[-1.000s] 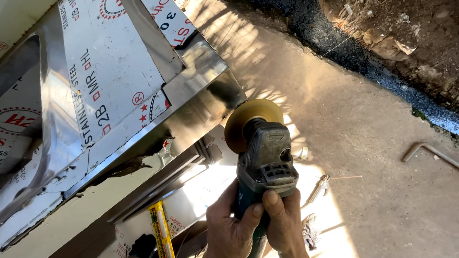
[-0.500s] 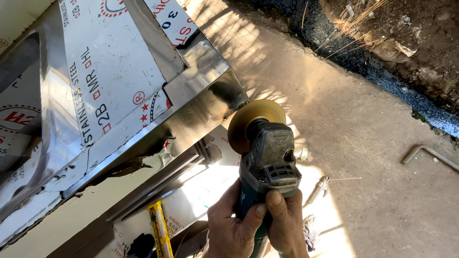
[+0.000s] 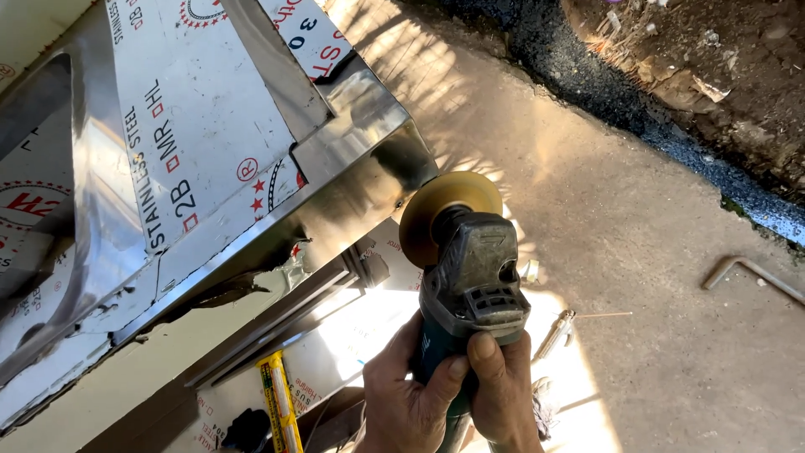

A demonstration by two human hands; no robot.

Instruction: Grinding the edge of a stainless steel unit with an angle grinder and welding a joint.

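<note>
Head view: both hands grip the body of an angle grinder point(image 3: 468, 277) at the lower centre of the frame. The left hand point(image 3: 402, 398) is wrapped around the dark green handle from the left, with its thumb laid across the front of the housing. The right hand point(image 3: 503, 390) is closed on the same handle from the right, with its thumb pressed against the grey motor housing just below the vents. The grinder points away from the person and upward in the frame. Its yellow disc point(image 3: 444, 210) stands just beside the lower corner of a stainless steel fabrication point(image 3: 352, 151); whether disc and metal touch cannot be told. The fabrication fills the upper left and is partly covered with white protective film point(image 3: 193, 109) bearing red and black print; the film is torn near the lower edge. Below it lies a yellow tube point(image 3: 278, 403). The concrete floor point(image 3: 604, 218) extends to the right, lit by sun in patches. A bent metal bar point(image 3: 750, 275) lies on it at the right edge, well apart from the grinder, and a small metal bolt point(image 3: 558, 331) lies near the right hand.
</note>
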